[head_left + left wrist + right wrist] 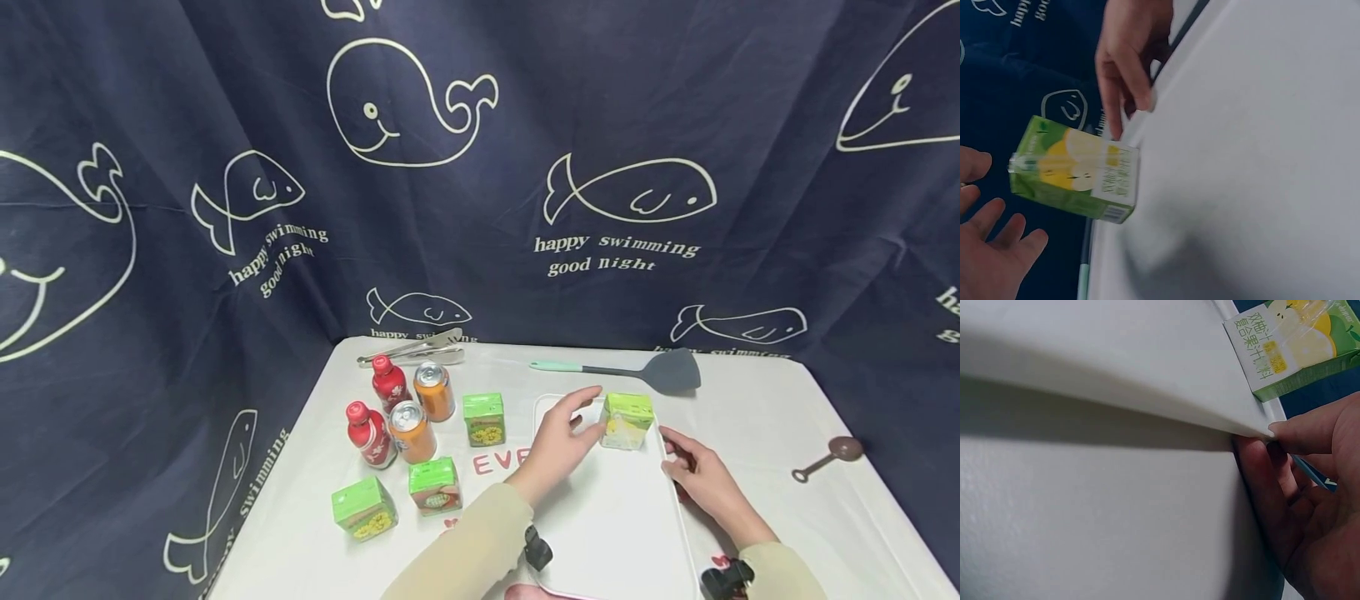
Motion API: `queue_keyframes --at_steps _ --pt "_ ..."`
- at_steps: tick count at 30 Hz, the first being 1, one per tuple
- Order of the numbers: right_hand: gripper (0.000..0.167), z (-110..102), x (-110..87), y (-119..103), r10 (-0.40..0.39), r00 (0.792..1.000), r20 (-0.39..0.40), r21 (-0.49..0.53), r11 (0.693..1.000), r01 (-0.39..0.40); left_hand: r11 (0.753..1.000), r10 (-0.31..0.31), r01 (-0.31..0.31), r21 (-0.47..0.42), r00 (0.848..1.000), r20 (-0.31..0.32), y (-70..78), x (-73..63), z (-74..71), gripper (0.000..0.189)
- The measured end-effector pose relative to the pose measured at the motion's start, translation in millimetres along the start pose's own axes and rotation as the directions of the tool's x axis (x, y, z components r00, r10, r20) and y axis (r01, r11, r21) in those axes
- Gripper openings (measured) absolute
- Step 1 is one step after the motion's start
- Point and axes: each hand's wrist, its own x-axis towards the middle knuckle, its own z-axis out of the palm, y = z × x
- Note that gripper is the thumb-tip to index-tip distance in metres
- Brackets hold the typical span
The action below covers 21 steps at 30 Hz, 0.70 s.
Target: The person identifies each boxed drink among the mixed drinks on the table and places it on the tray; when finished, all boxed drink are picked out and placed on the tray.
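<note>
A white rectangular tray (615, 517) with a low rim lies in front of me. At its far right corner stands a green and yellow juice box (627, 423), printed with cut fruit in the left wrist view. My left hand (562, 442) reaches over the tray, thumb and fingers spread; the left wrist view shows a gap between those fingers and the box. My right hand (708, 483) pinches the tray's right rim near the box. In the right wrist view its thumb (1304, 432) lies on top of the rim and a finger is tucked underneath.
Left of the tray are three more green juice boxes (484, 419), two orange cans (412, 432) and two red bottles (371, 434). Metal tongs (416, 350) and a grey spatula (667, 372) lie at the back. A brown scoop (845, 449) is far right, and a dark curtain (480, 233) hangs behind.
</note>
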Motion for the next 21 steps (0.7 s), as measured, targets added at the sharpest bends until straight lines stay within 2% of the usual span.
queue_keyframes --at_steps 6,15,21 --pt "0.063 -1 0.3 -1 -0.001 1.0 0.005 -0.01 1.0 0.001 0.998 0.056 -0.056 0.026 0.998 -0.014 12.9 -19.2 -28.5 0.049" --pt "0.062 -2 0.5 -1 0.0 1.0 0.011 -0.021 1.0 0.0 0.978 0.13 -0.129 0.164 0.991 0.005 19.8 -49.3 -74.4 0.049" --pt "0.062 -1 -0.2 -1 0.007 1.0 0.013 -0.012 1.0 -0.006 0.964 0.134 -0.129 0.232 0.991 -0.002 21.9 -68.9 -102.6 0.051"
